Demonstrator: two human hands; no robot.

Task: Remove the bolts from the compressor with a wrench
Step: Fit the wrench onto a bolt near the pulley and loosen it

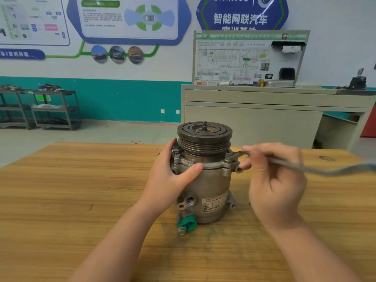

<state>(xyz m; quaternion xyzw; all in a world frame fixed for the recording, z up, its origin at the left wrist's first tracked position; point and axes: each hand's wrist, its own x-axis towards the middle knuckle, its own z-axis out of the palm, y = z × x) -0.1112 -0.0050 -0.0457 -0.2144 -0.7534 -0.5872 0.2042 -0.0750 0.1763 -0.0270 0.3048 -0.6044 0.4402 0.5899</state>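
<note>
A grey metal compressor (211,186) stands upright on the wooden table (81,200), its dark grooved pulley (204,137) on top and a green cap (188,223) at its base. My left hand (173,176) grips its left side at the flange, thumb across the front. My right hand (274,180) holds a grey wrench (317,168), blurred by motion. The wrench's head (237,154) sits at a bolt (227,159) on the right side of the flange. Another bolt (177,156) shows on the left of the flange, beside my left fingers.
Behind the table stands a beige cabinet (264,119) with a wiring display board (248,58). Grey shelving carts (55,108) line the teal wall at far left. The wrench handle reaches toward the right frame edge.
</note>
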